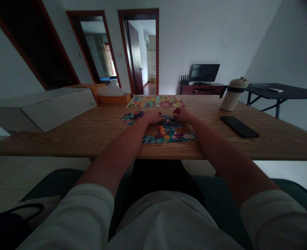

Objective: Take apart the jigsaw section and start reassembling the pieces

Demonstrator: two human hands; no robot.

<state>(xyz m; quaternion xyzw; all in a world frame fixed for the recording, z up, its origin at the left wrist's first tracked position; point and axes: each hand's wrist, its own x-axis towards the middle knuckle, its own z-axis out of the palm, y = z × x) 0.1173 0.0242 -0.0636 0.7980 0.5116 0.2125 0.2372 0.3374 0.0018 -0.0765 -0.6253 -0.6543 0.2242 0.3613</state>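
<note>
White sleeves (91, 211) and a pale shirt are seen closest to the camera, with a dark bag strap (25, 208) at the lower left. Both forearms are stretched over the edge of a wooden table (65, 135). The left hand (153, 117) is laid on the far edge of a half-built colourful puzzle (169, 133), fingers curled down onto a heap of loose pieces (170, 121); whether a piece is pinched cannot be told. The right hand (181, 114) is set just beside it on the same heap, fingers bent in narrowly, its hold likewise unclear. A second small pile of pieces (131, 117) is left of the left hand. Two printed picture sheets (155, 101) are placed further back. A cream flask (233, 94) and a black phone (239, 126) are found to the right, a white box (51, 107) to the left. No writing can be read anywhere.
</note>
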